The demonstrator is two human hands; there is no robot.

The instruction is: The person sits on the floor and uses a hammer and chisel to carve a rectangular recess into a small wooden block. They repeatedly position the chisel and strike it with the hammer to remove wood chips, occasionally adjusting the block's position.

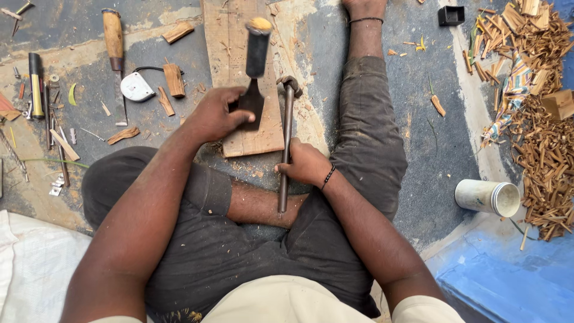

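My left hand (215, 113) grips the blade end of a chisel (256, 66) with a black handle and a yellow butt, its edge set on a flat wooden board (230, 54) lying on the floor. My right hand (304, 162) holds the metal shaft of a claw hammer (287, 113), whose head rests beside the board's right edge. I sit on the floor with my right leg stretched out and my left leg folded under.
To the left lie a wooden-handled chisel (113, 42), a tape measure (136, 87), a screwdriver (36, 84), small wood blocks (174, 79) and screws. A white cylinder (489, 197) lies at right near a pile of wood chips (541, 143). A small black cap (451, 15) sits up top.
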